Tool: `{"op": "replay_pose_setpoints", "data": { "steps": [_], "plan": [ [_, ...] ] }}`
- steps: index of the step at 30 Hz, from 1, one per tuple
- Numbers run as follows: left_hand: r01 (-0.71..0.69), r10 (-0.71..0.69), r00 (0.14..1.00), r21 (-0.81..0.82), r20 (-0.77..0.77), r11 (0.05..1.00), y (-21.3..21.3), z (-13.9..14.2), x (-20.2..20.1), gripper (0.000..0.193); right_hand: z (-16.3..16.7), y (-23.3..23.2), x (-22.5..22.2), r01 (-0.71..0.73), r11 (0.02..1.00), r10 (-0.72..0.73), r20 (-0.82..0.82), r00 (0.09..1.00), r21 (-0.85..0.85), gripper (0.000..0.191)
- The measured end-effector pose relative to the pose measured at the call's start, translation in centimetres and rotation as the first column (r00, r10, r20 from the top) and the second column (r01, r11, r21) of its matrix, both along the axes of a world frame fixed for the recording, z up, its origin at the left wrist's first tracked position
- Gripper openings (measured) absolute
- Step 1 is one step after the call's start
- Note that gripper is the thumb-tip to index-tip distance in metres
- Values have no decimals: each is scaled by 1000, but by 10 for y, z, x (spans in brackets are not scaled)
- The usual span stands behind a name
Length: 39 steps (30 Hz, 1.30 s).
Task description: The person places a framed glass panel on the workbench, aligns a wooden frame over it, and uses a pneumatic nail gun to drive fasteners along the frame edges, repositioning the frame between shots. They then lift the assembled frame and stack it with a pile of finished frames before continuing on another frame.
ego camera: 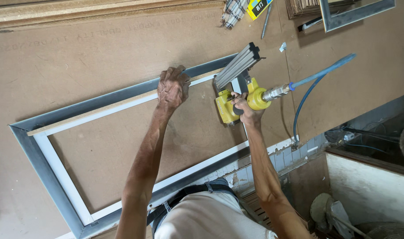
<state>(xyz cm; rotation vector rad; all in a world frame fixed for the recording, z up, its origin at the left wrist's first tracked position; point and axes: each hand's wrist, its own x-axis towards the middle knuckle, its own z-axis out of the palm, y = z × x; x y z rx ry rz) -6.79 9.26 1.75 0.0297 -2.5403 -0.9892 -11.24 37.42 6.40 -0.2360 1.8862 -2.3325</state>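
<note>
A long rectangular grey frame [38, 155] with a white inner edge lies flat on a brown hardboard worktop [78, 57]. A thin wooden strip [100, 110] rests along its far side. My left hand [172, 87] presses down on that strip and the frame's far rail. My right hand [244, 108] grips a yellow pneumatic nail gun [231, 104] whose nose points down at the frame's right end. Its grey magazine [238, 66] slants up and away, and a blue air hose [319, 75] runs from its rear.
A second grey frame [357, 15] and a stack of boards [301, 8] sit at the far right. A checked cloth [233, 11], a yellow box [258, 6] and a pencil-like stick [266, 20] lie at the far edge. Right of the worktop's edge the floor holds clutter.
</note>
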Motion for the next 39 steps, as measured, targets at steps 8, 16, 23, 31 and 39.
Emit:
{"op": "replay_pose_setpoints", "data": {
  "steps": [8,16,23,31,39],
  "plan": [
    [-27,25,999,-36,-38,999,1,-3,-2,17,1,-10,3,123,992,-126,107,986,31,18],
    [-13,15,999,-52,36,999,3,-9,-3,16,-7,-1,4,93,995,-89,122,989,-30,17],
    [-1,3,999,-41,44,999,4,-14,-5,17,-5,-5,24,-27,1000,27,72,997,-2,15],
    [-28,27,999,-41,-35,999,-78,0,74,22,-8,-76,70,-156,987,155,33,987,22,17],
    [-72,69,997,-75,-42,995,-116,-8,108,17,3,-135,98,-116,993,115,50,992,9,21]
  ]
}}
